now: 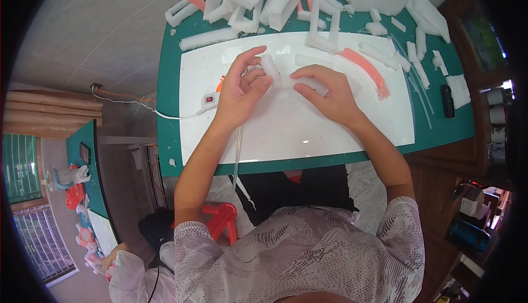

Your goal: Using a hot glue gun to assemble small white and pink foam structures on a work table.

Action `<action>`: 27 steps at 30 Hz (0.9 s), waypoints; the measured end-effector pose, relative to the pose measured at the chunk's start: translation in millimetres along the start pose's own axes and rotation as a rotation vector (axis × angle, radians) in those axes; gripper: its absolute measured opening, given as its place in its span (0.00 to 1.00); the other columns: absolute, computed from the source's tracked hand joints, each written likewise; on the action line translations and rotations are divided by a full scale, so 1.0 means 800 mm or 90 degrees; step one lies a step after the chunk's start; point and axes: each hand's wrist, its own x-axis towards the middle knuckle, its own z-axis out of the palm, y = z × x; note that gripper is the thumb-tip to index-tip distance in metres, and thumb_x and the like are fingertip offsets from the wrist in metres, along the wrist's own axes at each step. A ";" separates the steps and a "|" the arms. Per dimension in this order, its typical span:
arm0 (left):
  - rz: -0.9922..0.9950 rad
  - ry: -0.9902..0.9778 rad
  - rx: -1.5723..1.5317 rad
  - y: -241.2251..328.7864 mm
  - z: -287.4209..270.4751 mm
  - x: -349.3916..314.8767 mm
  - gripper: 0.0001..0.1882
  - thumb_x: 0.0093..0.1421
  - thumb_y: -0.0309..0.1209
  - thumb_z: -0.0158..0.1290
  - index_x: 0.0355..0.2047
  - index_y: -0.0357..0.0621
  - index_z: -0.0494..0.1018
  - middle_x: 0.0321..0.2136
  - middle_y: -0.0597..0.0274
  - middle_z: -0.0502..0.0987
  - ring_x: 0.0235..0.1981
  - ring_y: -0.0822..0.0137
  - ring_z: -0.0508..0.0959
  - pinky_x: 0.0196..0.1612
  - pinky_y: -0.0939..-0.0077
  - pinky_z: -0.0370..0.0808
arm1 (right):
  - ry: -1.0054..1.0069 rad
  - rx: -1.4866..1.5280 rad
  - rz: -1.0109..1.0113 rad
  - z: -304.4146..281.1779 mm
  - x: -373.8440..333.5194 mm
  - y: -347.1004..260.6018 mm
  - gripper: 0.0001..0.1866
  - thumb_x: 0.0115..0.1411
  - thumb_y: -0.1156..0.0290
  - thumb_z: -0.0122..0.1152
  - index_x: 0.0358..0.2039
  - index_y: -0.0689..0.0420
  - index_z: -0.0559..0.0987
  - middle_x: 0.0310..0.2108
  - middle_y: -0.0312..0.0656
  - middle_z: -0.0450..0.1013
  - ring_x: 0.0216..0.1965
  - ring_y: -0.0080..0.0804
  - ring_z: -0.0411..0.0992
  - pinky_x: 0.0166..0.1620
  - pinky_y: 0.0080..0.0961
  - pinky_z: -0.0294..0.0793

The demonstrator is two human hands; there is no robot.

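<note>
A small rolled piece of white foam (268, 67) is held upright between the thumb and fingers of my left hand (245, 83). Just to its right, my right hand (329, 91) curves over the white board with thumb and forefinger apart, and nothing shows between them. A pale flat strip (313, 60) lies behind its fingers, partly covered. Beneath my left hand and wrist sits what looks like a glue gun (209, 101), white with a red switch and mostly hidden. A translucent glue stick (238, 151) juts out below my left wrist, past the table's near edge.
White foam frames (286, 3) pile along the green table's (170, 83) far side. A curved pink foam strip (366, 69) lies on the white board (385, 127). Rightward are clear sticks (422, 102) and a black object (448, 102). Another person's sleeve (129, 281) shows lower left.
</note>
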 end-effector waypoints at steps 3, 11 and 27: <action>0.033 -0.028 -0.022 -0.009 -0.003 0.001 0.26 0.61 0.21 0.54 0.60 0.42 0.62 0.49 0.59 0.63 0.48 0.70 0.74 0.48 0.80 0.71 | -0.005 -0.006 -0.012 0.002 0.000 0.005 0.10 0.55 0.75 0.65 0.39 0.59 0.81 0.39 0.42 0.79 0.43 0.35 0.77 0.49 0.26 0.72; 0.025 -0.029 -0.006 -0.011 -0.002 0.001 0.24 0.61 0.20 0.54 0.57 0.41 0.64 0.49 0.59 0.63 0.49 0.70 0.74 0.48 0.79 0.72 | 0.035 -0.006 -0.054 0.004 0.000 0.011 0.08 0.58 0.69 0.65 0.37 0.56 0.81 0.35 0.40 0.78 0.36 0.31 0.76 0.34 0.22 0.75; 0.031 -0.013 0.011 -0.011 -0.001 0.001 0.25 0.58 0.19 0.58 0.55 0.41 0.64 0.48 0.60 0.63 0.45 0.73 0.73 0.45 0.83 0.74 | 0.001 0.005 -0.003 0.002 -0.001 0.003 0.09 0.55 0.75 0.65 0.37 0.60 0.81 0.38 0.42 0.79 0.41 0.33 0.77 0.47 0.25 0.73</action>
